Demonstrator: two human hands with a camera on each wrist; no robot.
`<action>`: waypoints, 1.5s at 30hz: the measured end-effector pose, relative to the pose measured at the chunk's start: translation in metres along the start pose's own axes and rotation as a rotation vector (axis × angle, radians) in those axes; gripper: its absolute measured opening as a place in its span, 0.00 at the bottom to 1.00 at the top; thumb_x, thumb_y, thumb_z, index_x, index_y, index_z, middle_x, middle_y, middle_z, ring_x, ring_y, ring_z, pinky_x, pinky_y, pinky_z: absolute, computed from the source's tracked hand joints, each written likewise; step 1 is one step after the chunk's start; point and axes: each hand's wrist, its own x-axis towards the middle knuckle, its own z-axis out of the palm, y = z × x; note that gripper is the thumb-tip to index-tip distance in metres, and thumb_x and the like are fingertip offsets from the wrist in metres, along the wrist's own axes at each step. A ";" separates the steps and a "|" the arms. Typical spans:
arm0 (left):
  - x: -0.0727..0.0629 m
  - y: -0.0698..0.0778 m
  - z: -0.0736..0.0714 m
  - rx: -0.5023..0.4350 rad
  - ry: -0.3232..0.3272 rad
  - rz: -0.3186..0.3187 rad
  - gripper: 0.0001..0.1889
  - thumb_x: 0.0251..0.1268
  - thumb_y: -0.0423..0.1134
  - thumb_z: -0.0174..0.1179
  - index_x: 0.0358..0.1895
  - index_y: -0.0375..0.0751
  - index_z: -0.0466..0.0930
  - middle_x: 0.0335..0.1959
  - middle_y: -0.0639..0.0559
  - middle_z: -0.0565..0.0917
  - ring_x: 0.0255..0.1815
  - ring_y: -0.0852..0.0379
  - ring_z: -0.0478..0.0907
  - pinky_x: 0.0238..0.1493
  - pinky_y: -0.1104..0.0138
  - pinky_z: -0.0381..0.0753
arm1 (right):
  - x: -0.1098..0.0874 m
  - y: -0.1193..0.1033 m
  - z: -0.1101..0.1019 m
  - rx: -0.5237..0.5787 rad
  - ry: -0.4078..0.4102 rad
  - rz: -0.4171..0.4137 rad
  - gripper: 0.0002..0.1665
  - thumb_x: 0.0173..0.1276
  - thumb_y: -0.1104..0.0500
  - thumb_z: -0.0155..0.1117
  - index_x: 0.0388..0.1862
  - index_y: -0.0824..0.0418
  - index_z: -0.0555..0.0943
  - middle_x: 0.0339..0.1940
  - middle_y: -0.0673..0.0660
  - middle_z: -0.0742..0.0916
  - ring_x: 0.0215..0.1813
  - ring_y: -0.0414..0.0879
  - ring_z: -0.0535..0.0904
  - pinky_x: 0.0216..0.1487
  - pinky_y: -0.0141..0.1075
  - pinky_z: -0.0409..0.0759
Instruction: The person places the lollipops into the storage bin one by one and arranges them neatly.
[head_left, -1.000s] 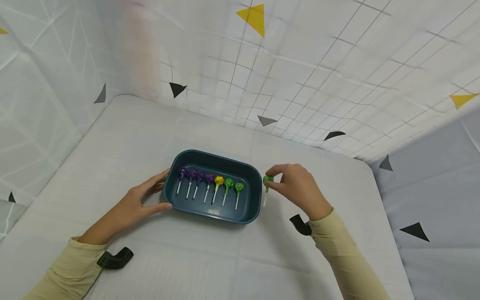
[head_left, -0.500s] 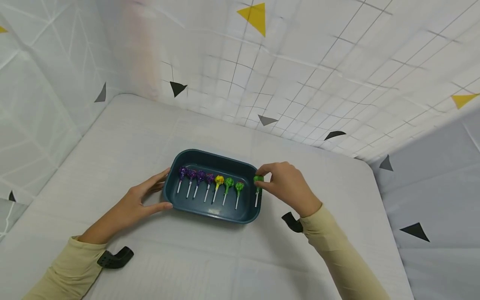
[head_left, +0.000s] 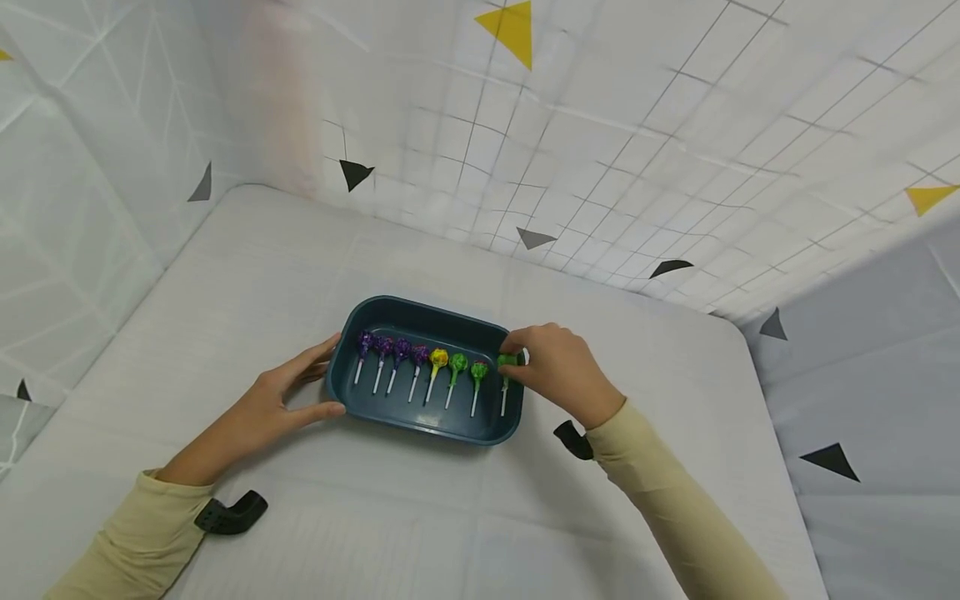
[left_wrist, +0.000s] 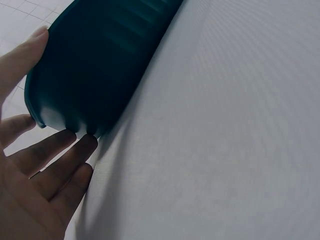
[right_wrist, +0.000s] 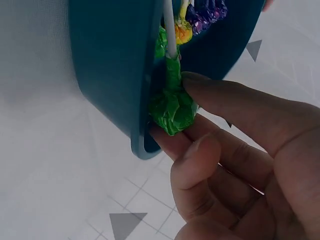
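Observation:
A dark teal tray (head_left: 420, 423) rests on the white table, with a row of wrapped lollipops inside: several purple lollipops (head_left: 402, 350), one yellow lollipop (head_left: 438, 358) and two green lollipops (head_left: 478, 371). My right hand (head_left: 558, 367) pinches another green lollipop (right_wrist: 175, 112) by its wrapped head at the tray's right end, its white stick pointing towards me. Whether that lollipop touches the tray floor I cannot tell. With fairly straight fingers, my left hand (head_left: 262, 408) touches the tray's left end; in the left wrist view its fingertips (left_wrist: 87, 142) lie against the outer wall.
White sheeted walls with grid lines and black, grey and yellow triangles surround the table (head_left: 360, 517) at the back and sides. A black curved piece (head_left: 232, 512) is worn at the left wrist, and a similar black piece (head_left: 573, 439) at the right.
My right hand has carried the green lollipop leftward from outside the tray, across its right rim, to inside its right end. The left hand and tray have stayed in place.

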 end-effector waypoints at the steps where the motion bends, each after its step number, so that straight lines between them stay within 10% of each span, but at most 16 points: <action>1: 0.000 0.000 0.000 0.002 0.000 -0.002 0.49 0.64 0.47 0.73 0.84 0.65 0.52 0.78 0.44 0.71 0.73 0.39 0.74 0.69 0.87 0.64 | 0.001 0.000 0.001 -0.003 -0.002 0.001 0.11 0.63 0.54 0.78 0.44 0.54 0.92 0.42 0.50 0.93 0.45 0.48 0.89 0.35 0.39 0.88; 7: 0.001 0.001 -0.001 0.025 -0.001 -0.017 0.49 0.64 0.48 0.73 0.83 0.66 0.52 0.78 0.44 0.71 0.73 0.39 0.75 0.75 0.65 0.71 | 0.006 -0.003 0.007 -0.034 -0.012 0.002 0.12 0.63 0.53 0.79 0.44 0.54 0.91 0.42 0.51 0.93 0.44 0.47 0.89 0.36 0.40 0.89; 15: 0.001 0.001 -0.002 0.023 -0.003 -0.007 0.49 0.65 0.47 0.73 0.84 0.65 0.51 0.78 0.44 0.70 0.73 0.39 0.74 0.74 0.70 0.70 | 0.011 -0.007 0.013 -0.096 0.007 -0.006 0.09 0.62 0.55 0.80 0.40 0.55 0.92 0.36 0.51 0.93 0.35 0.45 0.88 0.30 0.38 0.88; 23: 0.001 0.003 -0.002 0.024 -0.011 -0.018 0.49 0.65 0.48 0.72 0.84 0.66 0.50 0.78 0.43 0.70 0.73 0.39 0.74 0.73 0.47 0.71 | 0.014 -0.013 0.024 -0.184 -0.001 0.050 0.06 0.63 0.57 0.79 0.37 0.56 0.92 0.30 0.51 0.92 0.26 0.43 0.83 0.22 0.35 0.82; 34: 0.001 0.000 -0.001 0.020 -0.010 -0.014 0.49 0.65 0.48 0.73 0.84 0.67 0.50 0.78 0.43 0.69 0.73 0.39 0.74 0.74 0.58 0.73 | 0.015 -0.020 0.036 -0.293 0.037 0.050 0.04 0.66 0.61 0.75 0.31 0.59 0.88 0.23 0.54 0.88 0.22 0.45 0.79 0.18 0.38 0.81; 45: 0.000 0.002 -0.001 0.030 -0.009 -0.021 0.49 0.65 0.48 0.73 0.84 0.66 0.50 0.78 0.43 0.70 0.73 0.39 0.75 0.73 0.48 0.72 | 0.017 -0.023 0.041 -0.322 0.066 0.029 0.02 0.65 0.64 0.73 0.32 0.63 0.89 0.22 0.56 0.88 0.19 0.45 0.78 0.17 0.39 0.82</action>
